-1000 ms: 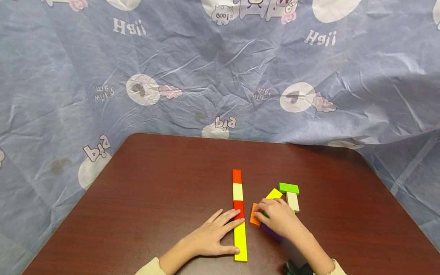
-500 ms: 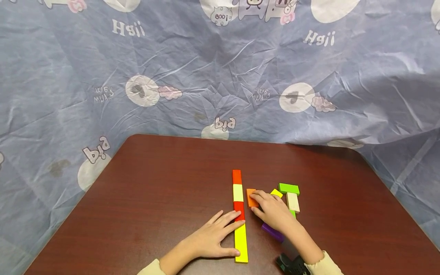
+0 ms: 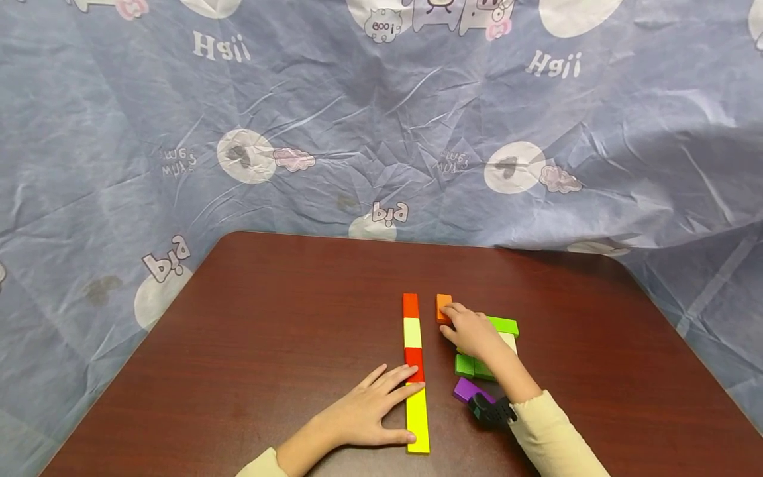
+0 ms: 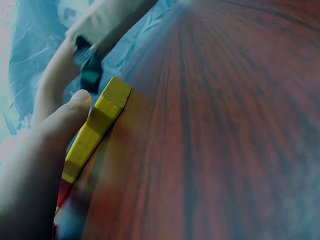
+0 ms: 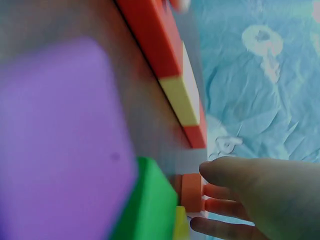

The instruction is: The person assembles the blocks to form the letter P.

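A straight row of blocks runs away from me in the head view: yellow block (image 3: 418,417), red block (image 3: 413,356), cream block (image 3: 412,333), red-orange block (image 3: 410,305). My left hand (image 3: 369,411) lies spread at its left side, fingertips on the red and yellow blocks. The thumb touches the yellow block (image 4: 92,132) in the left wrist view. To the right of the row's far end, my right hand (image 3: 473,331) touches an orange block (image 3: 443,301) with its fingertips. In the right wrist view the fingers press on the orange block (image 5: 191,192), thumb close to its edge.
Near the right forearm lie a purple block (image 3: 467,389), green blocks (image 3: 465,366) and a light green block (image 3: 503,325). A cream block (image 3: 510,340) shows partly behind the arm. The brown table (image 3: 298,318) meets a printed curtain (image 3: 334,119).
The right hand has slid the orange block away from me, beside the row up to its far end. The purple and green blocks have come into fuller view. The left hand has stayed put.
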`<move>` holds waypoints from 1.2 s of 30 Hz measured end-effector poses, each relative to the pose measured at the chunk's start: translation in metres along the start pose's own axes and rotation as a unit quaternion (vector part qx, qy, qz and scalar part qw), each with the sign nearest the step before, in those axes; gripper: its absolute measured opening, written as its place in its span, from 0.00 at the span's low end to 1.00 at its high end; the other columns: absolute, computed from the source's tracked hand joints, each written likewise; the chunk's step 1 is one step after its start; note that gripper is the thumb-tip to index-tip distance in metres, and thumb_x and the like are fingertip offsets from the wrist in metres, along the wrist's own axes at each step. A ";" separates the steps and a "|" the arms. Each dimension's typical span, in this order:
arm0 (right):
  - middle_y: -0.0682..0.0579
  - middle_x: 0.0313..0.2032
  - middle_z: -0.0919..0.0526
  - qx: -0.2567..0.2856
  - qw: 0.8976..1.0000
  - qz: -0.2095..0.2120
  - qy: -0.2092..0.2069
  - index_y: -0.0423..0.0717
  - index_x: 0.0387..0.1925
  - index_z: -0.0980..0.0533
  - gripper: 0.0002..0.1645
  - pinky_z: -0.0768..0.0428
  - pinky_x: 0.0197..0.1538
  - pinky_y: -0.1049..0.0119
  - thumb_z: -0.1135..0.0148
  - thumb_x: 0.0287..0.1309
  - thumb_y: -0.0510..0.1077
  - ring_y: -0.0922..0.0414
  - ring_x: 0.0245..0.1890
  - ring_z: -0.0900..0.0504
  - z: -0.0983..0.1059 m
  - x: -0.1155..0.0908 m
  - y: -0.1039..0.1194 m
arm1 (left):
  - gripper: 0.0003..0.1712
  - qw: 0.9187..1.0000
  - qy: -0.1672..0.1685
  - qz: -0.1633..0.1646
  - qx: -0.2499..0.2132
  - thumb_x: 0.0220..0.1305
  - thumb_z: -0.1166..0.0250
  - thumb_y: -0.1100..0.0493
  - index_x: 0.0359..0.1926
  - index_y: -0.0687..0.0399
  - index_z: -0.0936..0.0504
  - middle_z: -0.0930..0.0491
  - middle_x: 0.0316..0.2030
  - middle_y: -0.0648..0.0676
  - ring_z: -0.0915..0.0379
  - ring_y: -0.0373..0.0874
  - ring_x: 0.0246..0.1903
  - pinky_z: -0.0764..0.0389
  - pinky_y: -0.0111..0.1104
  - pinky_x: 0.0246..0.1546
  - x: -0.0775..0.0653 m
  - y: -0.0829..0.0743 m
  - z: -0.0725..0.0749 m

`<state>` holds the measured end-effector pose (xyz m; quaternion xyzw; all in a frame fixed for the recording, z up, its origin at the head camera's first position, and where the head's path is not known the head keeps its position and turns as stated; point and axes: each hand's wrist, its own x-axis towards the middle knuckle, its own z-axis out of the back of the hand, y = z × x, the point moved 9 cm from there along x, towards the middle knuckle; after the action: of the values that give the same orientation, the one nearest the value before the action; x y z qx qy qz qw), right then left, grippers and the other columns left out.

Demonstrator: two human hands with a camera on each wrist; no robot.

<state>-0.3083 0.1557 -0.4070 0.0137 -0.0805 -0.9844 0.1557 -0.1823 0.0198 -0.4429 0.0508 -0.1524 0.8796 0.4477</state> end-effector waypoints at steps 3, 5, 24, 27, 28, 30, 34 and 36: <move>0.39 0.57 0.30 0.002 1.000 -0.003 0.009 0.37 0.57 0.32 0.27 0.33 0.57 0.44 0.46 0.59 0.46 0.43 0.55 0.28 0.000 0.022 -0.005 | 0.41 1.000 0.003 0.001 -0.002 0.58 0.57 0.28 0.68 0.38 0.45 0.47 0.68 0.46 0.53 0.37 0.68 0.46 0.44 0.67 0.000 0.001 0.000; 0.39 0.56 0.30 0.006 1.000 -0.006 0.011 0.36 0.58 0.33 0.26 0.33 0.58 0.45 0.48 0.60 0.45 0.43 0.55 0.28 -0.001 0.035 -0.008 | 0.41 1.000 -0.001 -0.001 0.002 0.58 0.57 0.28 0.68 0.38 0.45 0.47 0.68 0.46 0.53 0.37 0.68 0.46 0.44 0.67 0.001 0.000 0.000; 0.42 0.63 0.35 0.041 0.998 0.046 0.010 0.41 0.61 0.35 0.25 0.35 0.63 0.53 0.55 0.62 0.40 0.46 0.62 0.33 -0.016 0.071 0.030 | 0.41 1.000 0.008 -0.004 -0.007 0.57 0.54 0.28 0.68 0.39 0.45 0.45 0.68 0.46 0.52 0.38 0.68 0.46 0.46 0.66 0.000 0.000 -0.001; 0.42 0.64 0.37 0.054 0.998 0.043 0.014 0.41 0.62 0.36 0.26 0.36 0.64 0.52 0.53 0.63 0.41 0.45 0.62 0.34 -0.019 0.071 0.030 | 0.41 1.000 0.010 -0.003 -0.007 0.57 0.54 0.28 0.68 0.39 0.45 0.45 0.68 0.45 0.52 0.37 0.68 0.46 0.46 0.67 0.000 0.001 -0.001; 0.42 0.64 0.37 0.056 0.997 0.042 0.015 0.41 0.62 0.37 0.26 0.36 0.64 0.51 0.53 0.63 0.41 0.45 0.62 0.34 -0.019 0.071 0.030 | 0.41 1.000 0.010 -0.003 -0.006 0.57 0.54 0.28 0.68 0.39 0.45 0.45 0.68 0.45 0.52 0.38 0.68 0.46 0.46 0.66 0.000 0.001 -0.001; 0.42 0.65 0.39 0.061 0.997 0.041 0.020 0.41 0.63 0.38 0.27 0.36 0.64 0.51 0.53 0.63 0.42 0.45 0.63 0.35 -0.020 0.071 0.030 | 0.41 1.000 0.011 -0.004 -0.005 0.58 0.54 0.28 0.68 0.39 0.45 0.45 0.68 0.45 0.52 0.38 0.68 0.46 0.46 0.67 0.000 0.001 -0.001; 0.43 0.65 0.40 0.067 0.997 0.041 0.020 0.41 0.63 0.38 0.27 0.37 0.64 0.51 0.53 0.63 0.42 0.45 0.63 0.35 -0.020 0.070 0.029 | 0.41 1.000 0.011 -0.005 -0.002 0.58 0.55 0.28 0.68 0.39 0.45 0.45 0.68 0.45 0.52 0.37 0.68 0.46 0.46 0.67 0.000 0.001 -0.001; 0.43 0.65 0.39 0.069 0.996 0.044 0.020 0.42 0.63 0.38 0.27 0.37 0.64 0.51 0.52 0.63 0.42 0.45 0.63 0.35 -0.020 0.070 0.029 | 0.41 1.000 0.011 -0.005 -0.001 0.58 0.55 0.28 0.68 0.39 0.45 0.45 0.68 0.45 0.52 0.37 0.68 0.46 0.46 0.67 0.000 0.001 -0.001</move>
<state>-0.3650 0.1037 -0.4223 0.0403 -0.1459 -0.9683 0.1987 -0.1830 0.0193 -0.4440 0.0411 -0.1478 0.8778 0.4537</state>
